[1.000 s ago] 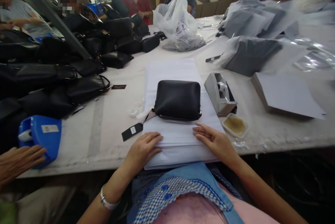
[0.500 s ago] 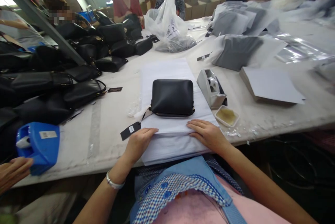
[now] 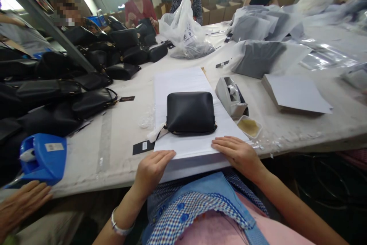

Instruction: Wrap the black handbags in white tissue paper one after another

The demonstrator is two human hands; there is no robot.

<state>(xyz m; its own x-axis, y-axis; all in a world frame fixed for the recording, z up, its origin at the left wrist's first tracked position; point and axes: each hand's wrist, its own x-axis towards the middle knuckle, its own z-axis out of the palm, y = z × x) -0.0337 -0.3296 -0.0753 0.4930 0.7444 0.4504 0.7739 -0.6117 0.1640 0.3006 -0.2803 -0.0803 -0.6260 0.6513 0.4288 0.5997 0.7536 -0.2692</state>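
Note:
A small black purse [image 3: 190, 112] lies on a stack of white tissue sheets [image 3: 183, 84] in front of me, with a black hang tag [image 3: 142, 147] trailing off its left corner. My left hand [image 3: 151, 169] rests on the near left edge of the sheets, fingers curled over the top sheet. My right hand [image 3: 239, 154] lies flat on the near right edge, fingers stretched out. Both hands are just short of the purse.
A grey tape dispenser [image 3: 231, 96] and a small tray with a sponge [image 3: 249, 126] stand right of the sheets. Black bags [image 3: 57, 84] pile up at left. A blue tape dispenser [image 3: 43, 157] sits near another person's hand [image 3: 20, 203]. Grey bagged items [image 3: 258, 57] and a flat board [image 3: 295, 94] lie right.
The top sheet's near edge, lifted and folded up toward the purse half a second ago, now lies flat again. My hands have slid back toward me along it.

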